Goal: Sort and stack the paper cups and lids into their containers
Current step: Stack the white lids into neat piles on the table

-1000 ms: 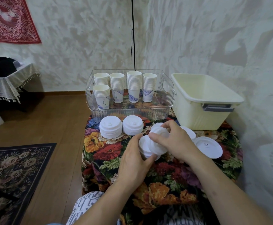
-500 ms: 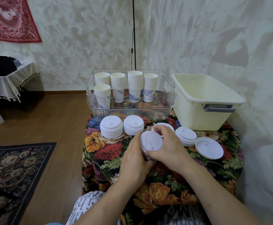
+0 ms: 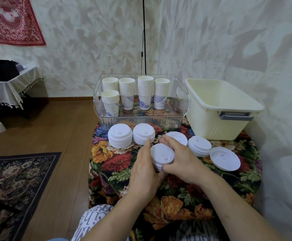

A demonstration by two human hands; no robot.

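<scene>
A small stack of white lids (image 3: 161,154) sits between both hands above the floral cloth. My left hand (image 3: 144,168) cups its left side with straight fingers, and my right hand (image 3: 181,160) curls round its right side, thumb under the front edge. Two taller lid stacks (image 3: 120,137) (image 3: 143,133) stand in front of the clear bin (image 3: 180,101), which holds several stacks of paper cups (image 3: 145,91). Another lid stack (image 3: 200,145) and a single upturned lid (image 3: 225,158) lie to the right. One more lid (image 3: 178,137) shows behind my right hand.
An empty cream tub (image 3: 228,105) with a grey handle stands at the back right against the wall. The small round table (image 3: 107,160) drops off to wooden floor on the left. A black cable (image 3: 144,37) hangs behind the clear bin.
The right hand set a lid onto the stack held by the left hand. Both hands now close around the stack's sides, and it sits slightly lower and flatter.
</scene>
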